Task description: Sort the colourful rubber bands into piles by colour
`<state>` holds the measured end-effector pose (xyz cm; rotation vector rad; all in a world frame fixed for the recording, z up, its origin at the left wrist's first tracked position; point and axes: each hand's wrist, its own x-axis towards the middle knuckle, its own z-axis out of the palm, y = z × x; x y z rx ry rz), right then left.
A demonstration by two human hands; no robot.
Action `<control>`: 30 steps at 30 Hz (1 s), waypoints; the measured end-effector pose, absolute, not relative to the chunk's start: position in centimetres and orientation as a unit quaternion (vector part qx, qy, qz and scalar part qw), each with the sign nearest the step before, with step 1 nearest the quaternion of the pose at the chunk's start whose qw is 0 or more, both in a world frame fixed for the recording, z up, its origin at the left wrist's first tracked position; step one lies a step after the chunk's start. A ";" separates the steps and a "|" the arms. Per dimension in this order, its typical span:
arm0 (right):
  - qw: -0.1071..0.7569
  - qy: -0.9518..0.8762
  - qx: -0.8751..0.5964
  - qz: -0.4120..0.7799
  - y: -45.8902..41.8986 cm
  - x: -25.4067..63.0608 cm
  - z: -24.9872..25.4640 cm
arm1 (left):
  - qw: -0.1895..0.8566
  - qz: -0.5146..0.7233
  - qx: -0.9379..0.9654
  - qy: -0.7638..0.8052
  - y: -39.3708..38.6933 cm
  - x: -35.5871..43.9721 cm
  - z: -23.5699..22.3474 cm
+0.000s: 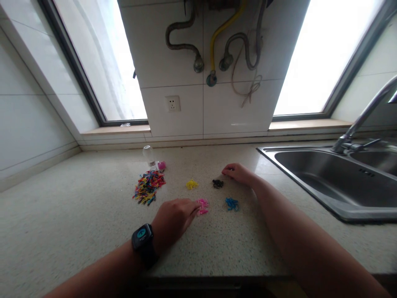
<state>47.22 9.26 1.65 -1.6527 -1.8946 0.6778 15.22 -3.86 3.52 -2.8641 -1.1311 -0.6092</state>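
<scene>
My left hand (pixel 178 213), with a black watch on its wrist, reaches the pink pile (pixel 202 206) of small rubber bands. Its fingers are pressed together at the pile's left side, and what they pinch is hidden. Just above and right of the black pile (pixel 217 183) of bands, my right hand (pixel 237 173) has its fingers closed in a pinch. Anything in that pinch is too small to make out. A yellow pile (pixel 192 184) and a blue pile (pixel 231 203) lie close by. To the left spreads a larger mixed-colour heap (pixel 149 187).
Behind the mixed heap stand a small clear bottle (pixel 148 155) and a pink cap-like item (pixel 161 166). A steel sink (pixel 310 182) with a faucet (pixel 356 124) is set into the speckled counter (pixel 102 198) at right. The tiled wall bears a socket (pixel 172 104) and pipes.
</scene>
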 end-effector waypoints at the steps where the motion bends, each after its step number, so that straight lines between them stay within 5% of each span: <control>1: 0.267 -0.703 -0.610 0.251 9.3 47.3 1.6 | 0.004 -0.198 -0.917 -0.347 -3.8 14.9 3.4; 30: 0.258 -0.754 -0.574 0.191 9.2 47.2 1.4 | 0.117 -0.186 -0.972 -0.086 -4.2 12.9 2.0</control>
